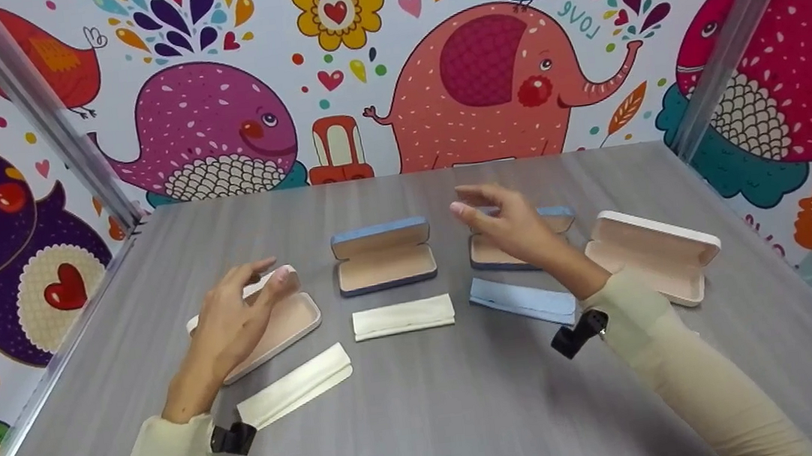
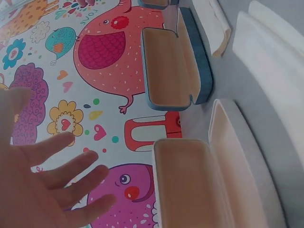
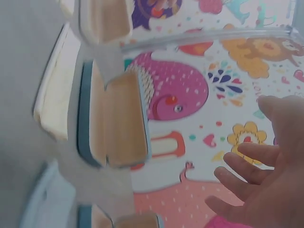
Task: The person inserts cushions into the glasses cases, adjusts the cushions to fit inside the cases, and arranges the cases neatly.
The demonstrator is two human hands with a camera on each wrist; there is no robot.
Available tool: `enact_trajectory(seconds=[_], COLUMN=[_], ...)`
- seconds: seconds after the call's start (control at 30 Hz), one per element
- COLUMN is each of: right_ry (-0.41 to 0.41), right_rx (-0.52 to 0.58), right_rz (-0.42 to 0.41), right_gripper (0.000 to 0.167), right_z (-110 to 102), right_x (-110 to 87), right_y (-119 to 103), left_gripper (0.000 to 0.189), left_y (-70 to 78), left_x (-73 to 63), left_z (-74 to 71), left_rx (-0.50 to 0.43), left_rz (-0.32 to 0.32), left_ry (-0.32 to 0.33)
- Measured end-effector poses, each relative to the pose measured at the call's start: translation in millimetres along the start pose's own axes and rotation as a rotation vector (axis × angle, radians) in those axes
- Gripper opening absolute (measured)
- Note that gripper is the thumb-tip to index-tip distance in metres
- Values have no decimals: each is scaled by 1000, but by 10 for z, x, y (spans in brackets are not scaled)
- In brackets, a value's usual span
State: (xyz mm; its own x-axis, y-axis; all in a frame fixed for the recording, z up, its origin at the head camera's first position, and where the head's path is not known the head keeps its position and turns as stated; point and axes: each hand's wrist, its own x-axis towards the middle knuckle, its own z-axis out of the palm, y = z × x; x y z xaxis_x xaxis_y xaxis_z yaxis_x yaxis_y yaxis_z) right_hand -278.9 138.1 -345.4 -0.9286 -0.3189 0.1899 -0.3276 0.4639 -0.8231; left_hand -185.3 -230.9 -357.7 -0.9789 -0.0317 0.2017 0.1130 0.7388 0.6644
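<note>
My left hand (image 1: 231, 318) hovers over an opened white glasses case (image 1: 288, 329), partly covering it in the head view. In the left wrist view its fingers (image 2: 78, 187) are spread, holding nothing. My right hand (image 1: 515, 225) is raised over an opened blue glasses case (image 1: 490, 253), hiding part of its lid and tray. The right wrist view shows its fingers (image 3: 232, 183) apart and bare. Between the hands stands another opened blue glasses case (image 1: 388, 269) with a beige lining. An opened white glasses case (image 1: 647, 263) lies right of my right hand.
In front of the cases lie a flat cream folded pouch (image 1: 296, 387) at left, a second cream pouch (image 1: 403, 317) in the middle and a light blue pouch (image 1: 522, 302) by the right forearm. Printed walls with metal corner posts (image 1: 740, 34) enclose the grey table (image 1: 426, 422).
</note>
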Motion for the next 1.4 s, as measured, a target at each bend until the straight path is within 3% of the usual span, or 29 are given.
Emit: enact_trajectory(seconds=[0.3, 0.63, 0.87, 1.23, 1.4], right_ry=[-73, -153, -202, -268, -284], right_rx=[217, 346, 413, 433, 443], right_rz=[74, 90, 127, 119, 151], right_gripper=[52, 43, 38, 34, 33], right_z=[302, 681, 894, 1268, 1458], right_x=[-106, -172, -171, -147, -130], right_y=[-146, -255, -278, -275, -228], left_gripper=[44, 39, 37, 31, 35], left_y=[-109, -345, -535, -835, -912], left_x=[-239, -430, -522, -606, -633], left_z=[1, -5, -3, -40, -43], left_rx=[-83, -185, -208, -173, -155], left_rz=[-86, -238, -330, -397, -453], left_ry=[91, 82, 34, -119, -165])
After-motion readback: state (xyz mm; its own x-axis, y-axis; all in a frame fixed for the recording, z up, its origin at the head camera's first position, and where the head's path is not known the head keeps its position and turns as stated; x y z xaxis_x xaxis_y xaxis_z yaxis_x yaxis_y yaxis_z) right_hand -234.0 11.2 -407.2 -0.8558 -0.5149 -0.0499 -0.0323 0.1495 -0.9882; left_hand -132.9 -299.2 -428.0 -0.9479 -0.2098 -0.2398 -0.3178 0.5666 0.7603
